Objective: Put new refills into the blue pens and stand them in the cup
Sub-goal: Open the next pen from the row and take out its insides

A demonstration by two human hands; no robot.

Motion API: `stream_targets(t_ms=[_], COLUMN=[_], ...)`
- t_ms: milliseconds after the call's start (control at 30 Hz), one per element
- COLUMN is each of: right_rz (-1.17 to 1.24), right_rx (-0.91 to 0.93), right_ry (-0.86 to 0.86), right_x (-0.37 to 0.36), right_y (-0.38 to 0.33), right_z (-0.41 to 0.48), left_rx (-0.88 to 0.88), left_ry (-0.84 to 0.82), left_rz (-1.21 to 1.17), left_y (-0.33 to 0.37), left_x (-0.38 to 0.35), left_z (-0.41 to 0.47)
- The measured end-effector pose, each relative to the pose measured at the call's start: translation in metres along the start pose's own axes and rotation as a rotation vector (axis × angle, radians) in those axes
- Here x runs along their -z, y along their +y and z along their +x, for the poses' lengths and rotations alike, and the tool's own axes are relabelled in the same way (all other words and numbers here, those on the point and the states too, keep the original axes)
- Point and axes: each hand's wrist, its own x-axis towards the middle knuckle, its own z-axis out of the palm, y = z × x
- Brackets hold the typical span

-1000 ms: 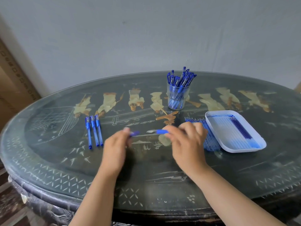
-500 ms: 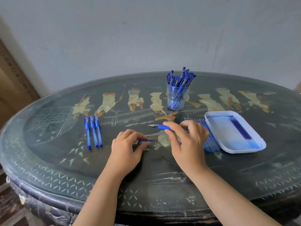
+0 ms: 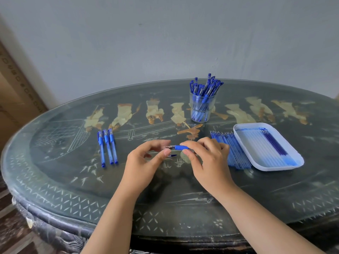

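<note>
My right hand (image 3: 209,162) grips a blue pen (image 3: 180,147) by its rubber grip, with the metal tip pointing left. My left hand (image 3: 145,162) is just left of that tip, and its thumb and fingers pinch a small blue pen cap (image 3: 172,156) below the pen. Three capped blue pens (image 3: 108,147) lie side by side to the left. A clear cup (image 3: 201,109) at the back holds several blue pens standing upright. A row of blue refills (image 3: 233,151) lies partly hidden behind my right hand.
A white tray (image 3: 275,168) at the right holds several refills. The dark oval table (image 3: 73,198) has a glass top with painted figures. A cardboard box (image 3: 14,92) leans against the wall at the left.
My left hand dipped to the table with the cap, then rose again and came right, up to the pen's tip. My right hand kept the pen almost in place.
</note>
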Motion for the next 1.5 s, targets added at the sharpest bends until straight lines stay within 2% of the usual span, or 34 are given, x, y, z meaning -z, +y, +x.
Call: stream_targets(t_ms=[133,367,600,767,900,1067,1200,1500], right_rz=[0.009,-0.043,-0.052,-0.069,-0.064,-0.073,-0.073,-0.083], right_rx=[0.020,0.056,0.056,0.053,0.048,0.047,0.051,0.042], right_ry=[-0.021,-0.017,-0.020,-0.016,-0.014,-0.014,-0.016,-0.020], right_x=[0.000,0.000,0.000,-0.001,-0.001,-0.001,0.000,0.000], right_y=[0.000,-0.001,-0.002,-0.001,0.000,-0.001,-0.001,-0.001], right_z=[0.000,0.000,0.000,0.001,0.000,0.000,0.000,0.000], left_rx=[0.014,-0.118,-0.051,-0.015,0.025,0.074,0.066,0.085], left_ry=[0.015,0.049,0.023,0.015,-0.014,0.015,-0.011,-0.004], left_rz=[-0.006,0.219,0.050,0.101,-0.066,-0.007,-0.112,-0.160], left_y=[-0.001,-0.009,-0.009,-0.009,-0.008,-0.007,-0.008,-0.005], left_x=[-0.003,-0.012,-0.010,-0.012,-0.008,-0.010,-0.008,-0.007], left_z=[0.001,0.000,0.001,0.002,0.001,0.002,0.001,0.001])
